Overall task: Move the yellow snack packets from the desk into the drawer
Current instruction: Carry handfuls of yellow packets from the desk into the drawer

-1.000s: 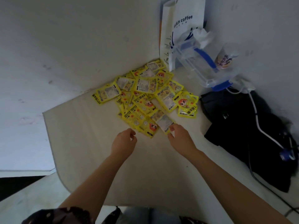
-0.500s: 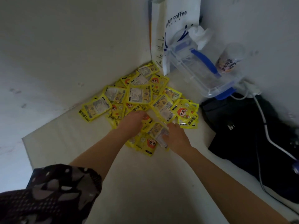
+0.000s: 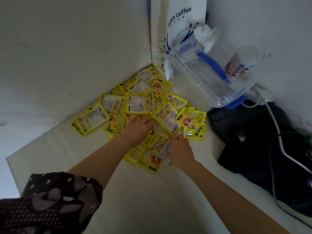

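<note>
Several yellow snack packets [image 3: 140,103] lie in a loose heap in the far corner of the pale desk [image 3: 152,200], some face up with a cartoon face, some label side up. My left hand [image 3: 137,129] lies palm down on the middle of the heap, fingers together on the packets. My right hand [image 3: 179,152] is at the heap's near right edge, fingers curled around a packet [image 3: 163,146] whose corner is lifted. No drawer is in view.
A white coffee paper bag [image 3: 177,31] stands in the corner behind the heap. A clear plastic box with blue clips [image 3: 207,78] and a cup [image 3: 239,65] sit to the right. A black bag [image 3: 263,141] with a white cable [image 3: 276,129] fills the right side.
Both hands reached forward from the bare desk onto the heap. The left hand settled on its middle; the right hand closed on a packet at the near edge. The camera leaned closer.
</note>
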